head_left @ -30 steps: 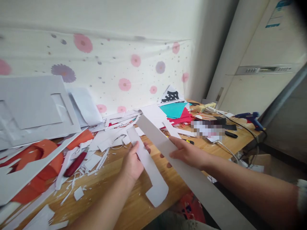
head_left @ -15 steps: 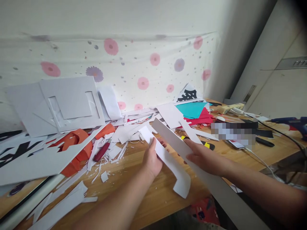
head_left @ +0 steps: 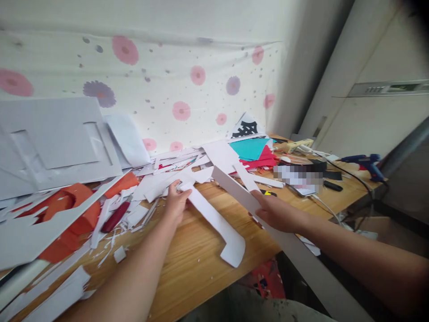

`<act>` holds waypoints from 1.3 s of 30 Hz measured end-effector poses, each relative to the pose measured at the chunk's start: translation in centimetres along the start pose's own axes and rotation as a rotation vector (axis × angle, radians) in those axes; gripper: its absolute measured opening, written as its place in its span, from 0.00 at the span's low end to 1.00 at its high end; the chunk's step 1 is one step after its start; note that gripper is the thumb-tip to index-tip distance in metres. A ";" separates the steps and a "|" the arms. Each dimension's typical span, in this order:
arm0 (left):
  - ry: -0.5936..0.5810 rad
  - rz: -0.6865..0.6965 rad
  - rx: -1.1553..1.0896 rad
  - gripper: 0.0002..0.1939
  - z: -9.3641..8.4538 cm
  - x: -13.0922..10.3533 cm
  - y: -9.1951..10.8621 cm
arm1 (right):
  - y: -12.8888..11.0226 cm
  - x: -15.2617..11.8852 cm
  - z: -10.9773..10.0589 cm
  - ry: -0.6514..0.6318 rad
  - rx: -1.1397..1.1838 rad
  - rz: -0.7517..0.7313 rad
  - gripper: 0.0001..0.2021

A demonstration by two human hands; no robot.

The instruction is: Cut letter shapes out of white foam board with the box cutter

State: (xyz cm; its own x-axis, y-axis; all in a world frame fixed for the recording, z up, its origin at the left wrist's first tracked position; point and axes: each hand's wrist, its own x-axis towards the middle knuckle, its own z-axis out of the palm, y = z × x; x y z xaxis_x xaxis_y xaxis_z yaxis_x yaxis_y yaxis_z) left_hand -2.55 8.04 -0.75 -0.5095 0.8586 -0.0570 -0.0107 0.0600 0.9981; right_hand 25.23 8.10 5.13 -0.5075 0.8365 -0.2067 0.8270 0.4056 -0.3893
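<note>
My left hand (head_left: 176, 203) is closed at the upper end of a white hook-shaped foam-board piece (head_left: 217, 223), thumb and fingers at its edge. This piece slants down toward the table's front edge, its curved end nearest me. My right hand (head_left: 276, 211) grips a long, straight white foam-board strip (head_left: 236, 190) from its right side. That strip's far end points up and left, while its near end runs below the table edge toward me. The fingers under the strip are mostly hidden.
White scraps (head_left: 157, 183) and a dark red-handled tool (head_left: 115, 217) lie left on the wooden table (head_left: 187, 277). Orange pieces (head_left: 77, 210) sit beside large white boards (head_left: 67, 143). At right are teal sheets (head_left: 250, 149), a blurred phone (head_left: 301, 183), cables and a blue glue gun (head_left: 363, 163).
My view has turned to the right. My left hand has shifted from the middle of the hook-shaped piece to its far end. My right hand keeps hold of the long strip.
</note>
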 end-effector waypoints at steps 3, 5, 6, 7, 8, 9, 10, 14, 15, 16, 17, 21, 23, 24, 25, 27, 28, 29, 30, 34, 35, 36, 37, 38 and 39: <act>-0.129 0.012 0.261 0.22 -0.6 0.6 0.1 | -0.1 -0.6 -0.1 -0.012 -0.045 -0.020 0.16; -0.180 0.063 0.457 0.20 -0.7 0.7 0.2 | 0.1 -0.9 -0.2 -0.017 -0.042 -0.023 0.15; -0.185 0.093 0.563 0.18 -0.7 0.7 0.2 | 0.2 -1.0 -0.3 -0.015 -0.042 -0.022 0.15; -0.184 0.122 0.670 0.17 -0.7 0.7 0.2 | 0.4 -1.0 -0.3 -0.012 -0.041 -0.022 0.15; -0.183 0.149 0.771 0.16 -0.6 0.6 0.2 | 0.6 -1.1 -0.4 -0.009 -0.040 -0.022 0.15; -0.183 0.174 0.863 0.16 -0.6 0.5 0.2 | 0.8 -1.1 -0.5 -0.007 -0.037 -0.022 0.15; -0.188 0.196 0.945 0.16 -0.5 0.3 0.2 | 1.0 -1.2 -0.6 -0.005 -0.033 -0.023 0.15; -0.247 0.258 1.194 0.15 0.3 -1.3 0.8 | 1.3 -1.1 -0.8 -0.018 -0.020 -0.043 0.15; -0.272 0.267 1.285 0.15 0.6 -1.8 1.1 | 1.3 -1.1 -0.8 -0.021 -0.022 -0.049 0.15; -0.296 0.277 1.385 0.15 0.8 -2.3 1.4 | 1.3 -1.0 -0.8 -0.023 -0.026 -0.055 0.15; -0.317 0.286 1.480 0.17 1.0 -2.8 1.6 | 1.3 -0.9 -0.7 -0.024 -0.032 -0.059 0.15; -0.335 0.272 1.570 0.23 0.3 -3.1 2.1 | 1.3 -0.8 -0.4 -0.031 -0.051 -0.066 0.17; -0.263 0.305 1.428 0.24 -0.7 -2.4 2.0 | 1.0 -1.0 -0.3 -0.043 -0.054 -0.079 0.18; -0.207 0.357 1.306 0.25 -1.1 -2.1 1.8 | 0.8 -1.1 -0.2 -0.048 -0.054 -0.090 0.19; -0.151 0.423 1.146 0.27 -1.4 -1.7 1.5 | 0.6 -1.3 -0.1 -0.053 -0.052 -0.103 0.19; -0.100 0.504 0.771 0.35 -1.7 -1.4 1.1 | -0.1 -1.7 0.1 -0.069 -0.041 -0.135 0.19; -0.125 0.493 0.595 0.39 -1.7 -1.4 0.9 | -0.5 -1.9 0.2 -0.081 -0.037 -0.150 0.18; -0.178 0.447 0.451 0.41 -1.5 -1.6 0.8 | -0.9 -2.1 0.4 -0.093 -0.037 -0.164 0.18; -0.243 0.382 0.347 0.43 -1.3 -1.8 0.8 | -1.3 -2.3 0.5 -0.105 -0.042 -0.180 0.18; -0.408 0.207 0.235 0.34 -0.8 -2.7 0.8 | -2.6 -2.5 1.1 -0.139 -0.054 -0.221 0.20; -0.405 0.201 0.237 0.28 -0.8 -2.7 0.8 | -2.8 -2.4 1.1 -0.152 -0.040 -0.228 0.20; -0.395 0.202 0.235 0.24 -0.9 -2.6 0.8 | -2.8 -2.3 1.0 -0.174 -0.013 -0.243 0.20; -0.387 0.204 0.226 0.21 -1.0 -2.5 0.8 | -2.7 -2.1 0.6 -0.205 0.032 -0.276 0.21; -0.379 0.204 0.210 0.20 -1.2 -2.3 0.8 | -2.2 -1.9 0.1 -0.235 0.094 -0.321 0.22; -0.379 0.205 0.194 0.19 -1.3 -2.2 0.8 | -1.5 -1.7 -0.8 -0.239 0.156 -0.361 0.24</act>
State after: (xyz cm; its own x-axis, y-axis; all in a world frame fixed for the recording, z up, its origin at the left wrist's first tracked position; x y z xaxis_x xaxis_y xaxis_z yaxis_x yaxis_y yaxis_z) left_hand -2.60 5.57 0.22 -0.1342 0.9858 0.1014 0.2365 -0.0675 0.9693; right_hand 25.07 6.34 6.77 -0.8132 0.5360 -0.2267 0.5498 0.5798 -0.6013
